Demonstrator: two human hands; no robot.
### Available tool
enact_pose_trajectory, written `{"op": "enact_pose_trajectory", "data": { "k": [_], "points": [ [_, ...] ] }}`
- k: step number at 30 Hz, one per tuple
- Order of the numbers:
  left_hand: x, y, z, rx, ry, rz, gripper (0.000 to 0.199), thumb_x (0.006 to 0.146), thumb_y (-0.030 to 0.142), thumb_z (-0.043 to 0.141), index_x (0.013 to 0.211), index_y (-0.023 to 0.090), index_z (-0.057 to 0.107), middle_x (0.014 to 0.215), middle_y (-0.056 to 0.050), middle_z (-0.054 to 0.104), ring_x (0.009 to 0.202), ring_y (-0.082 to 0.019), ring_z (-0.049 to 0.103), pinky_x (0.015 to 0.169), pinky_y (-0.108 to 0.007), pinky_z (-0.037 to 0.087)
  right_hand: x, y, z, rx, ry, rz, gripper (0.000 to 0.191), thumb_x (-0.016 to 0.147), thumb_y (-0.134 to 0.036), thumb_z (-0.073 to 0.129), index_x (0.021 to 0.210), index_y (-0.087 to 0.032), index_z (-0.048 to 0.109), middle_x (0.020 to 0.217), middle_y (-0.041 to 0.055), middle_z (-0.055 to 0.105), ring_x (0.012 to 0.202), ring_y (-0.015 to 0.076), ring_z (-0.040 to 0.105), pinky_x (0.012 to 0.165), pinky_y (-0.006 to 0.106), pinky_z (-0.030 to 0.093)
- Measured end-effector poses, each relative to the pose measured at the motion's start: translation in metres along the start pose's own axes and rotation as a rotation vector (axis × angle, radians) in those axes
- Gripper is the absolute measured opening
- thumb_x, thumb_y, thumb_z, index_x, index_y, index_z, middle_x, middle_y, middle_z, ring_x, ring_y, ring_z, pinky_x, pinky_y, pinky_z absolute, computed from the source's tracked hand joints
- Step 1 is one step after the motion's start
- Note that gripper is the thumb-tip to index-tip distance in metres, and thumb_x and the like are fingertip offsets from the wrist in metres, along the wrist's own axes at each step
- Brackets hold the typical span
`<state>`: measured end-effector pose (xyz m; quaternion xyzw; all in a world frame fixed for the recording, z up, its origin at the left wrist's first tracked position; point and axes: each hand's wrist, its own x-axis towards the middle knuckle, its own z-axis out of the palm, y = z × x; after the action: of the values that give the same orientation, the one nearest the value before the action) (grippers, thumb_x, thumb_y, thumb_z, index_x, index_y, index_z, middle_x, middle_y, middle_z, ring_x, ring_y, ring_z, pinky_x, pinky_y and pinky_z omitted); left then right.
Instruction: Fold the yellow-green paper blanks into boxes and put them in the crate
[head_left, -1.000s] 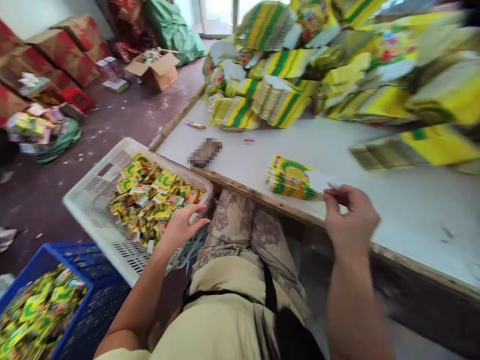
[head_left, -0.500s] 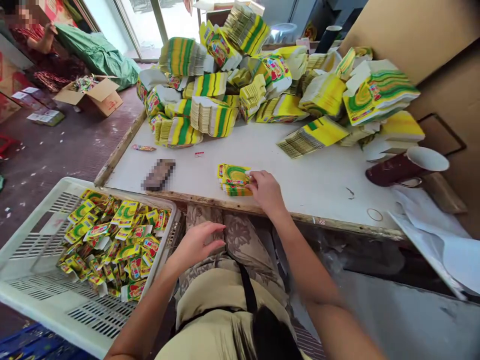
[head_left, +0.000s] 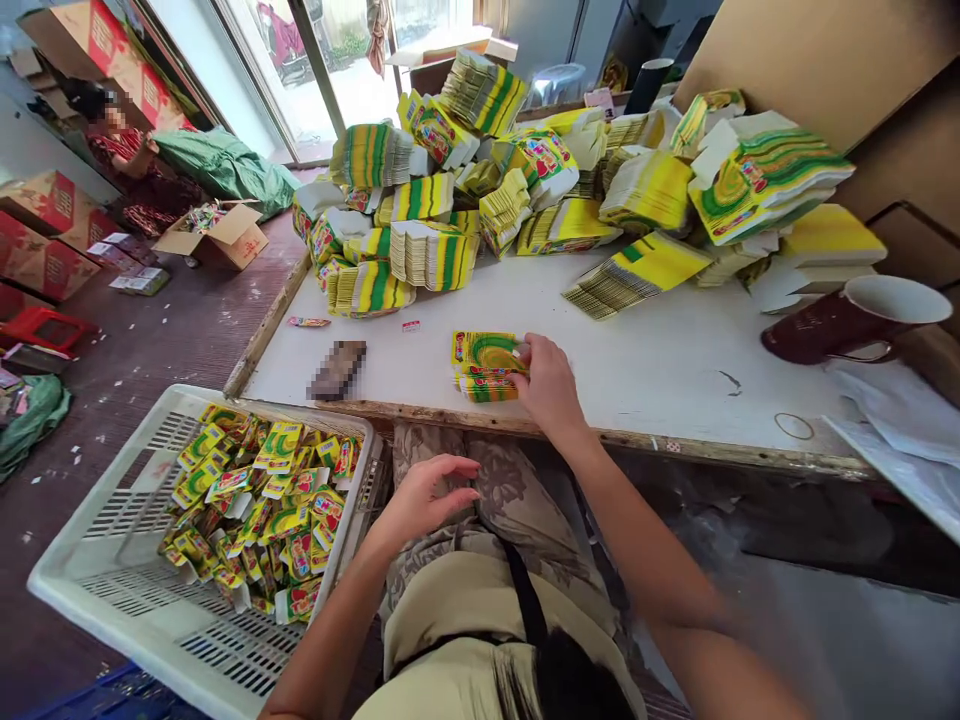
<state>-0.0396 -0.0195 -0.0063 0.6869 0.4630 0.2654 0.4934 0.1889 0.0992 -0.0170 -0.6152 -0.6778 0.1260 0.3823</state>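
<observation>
My right hand [head_left: 553, 390] pinches the right end of a small pile of flat yellow-and-green printed cartons [head_left: 486, 366] lying near the table's front edge. Its thumb is at the near side and the fingers curl over the end. Over my lap hovers my left hand [head_left: 429, 497], holding nothing, its thumb and fingers apart. To its left stands a white plastic crate [head_left: 97, 590], with many small yellow cartons [head_left: 279, 447] heaped inside.
Bundles of folded yellow cartons [head_left: 431, 255] pile along the back of the white table [head_left: 660, 370]. A blurred dark object [head_left: 337, 370] lies at left, a maroon mug [head_left: 817, 328] at right, near a rubber band [head_left: 793, 426]. Another person [head_left: 124, 150] sits by an open cardboard box [head_left: 232, 235].
The whole view has shifted, so the scene sits slightly farther right and more floor shows at left. Both hands keep nearly the same pose; the right stays at the carton pile.
</observation>
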Motion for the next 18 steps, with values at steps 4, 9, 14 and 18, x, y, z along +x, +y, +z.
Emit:
{"op": "enact_pose_trajectory", "data": {
  "k": [4,9,14,18],
  "points": [
    [0.018,-0.005,0.006,-0.409,0.175,0.013,0.071,0.073,0.053,0.080,0.132,0.022,0.058,0.125,-0.015,0.068,0.111,-0.027,0.068,0.092,-0.040,0.056,-0.023,-0.030,-0.003,0.392,-0.006,0.023,0.044,0.079,-0.017,0.062,0.120,-0.021,0.045,0.093,0.0048,0.061,0.082,0.0219,0.061,0.078,0.038,0.052],
    [0.049,0.004,0.005,-0.876,0.665,0.132,0.060,0.083,0.073,0.054,0.119,0.025,0.060,0.113,-0.008,0.070,0.105,-0.023,0.068,0.094,-0.040,0.054,-0.074,-0.077,0.016,0.839,-0.379,0.054,0.045,0.081,-0.019,0.063,0.122,-0.023,0.045,0.093,0.0023,0.063,0.076,0.0161,0.061,0.070,0.030,0.051],
    [0.054,0.011,-0.005,-0.874,0.875,0.105,0.053,0.089,0.073,0.039,0.090,0.023,0.056,0.073,0.001,0.057,0.071,-0.014,0.062,0.077,-0.030,0.055,-0.096,-0.099,0.030,1.089,-0.503,0.121,0.053,0.075,-0.028,0.075,0.122,-0.024,0.051,0.098,0.0022,0.063,0.092,0.0185,0.062,0.085,0.033,0.052],
    [0.044,0.008,-0.002,-0.727,0.890,0.071,0.058,0.082,0.080,0.047,0.092,0.023,0.055,0.078,0.001,0.058,0.072,-0.012,0.061,0.074,-0.026,0.054,-0.090,-0.092,0.031,1.004,-0.459,0.174,0.037,0.073,-0.028,0.076,0.107,-0.023,0.062,0.093,0.0019,0.065,0.085,0.0184,0.059,0.075,0.031,0.051]
  ]
}}
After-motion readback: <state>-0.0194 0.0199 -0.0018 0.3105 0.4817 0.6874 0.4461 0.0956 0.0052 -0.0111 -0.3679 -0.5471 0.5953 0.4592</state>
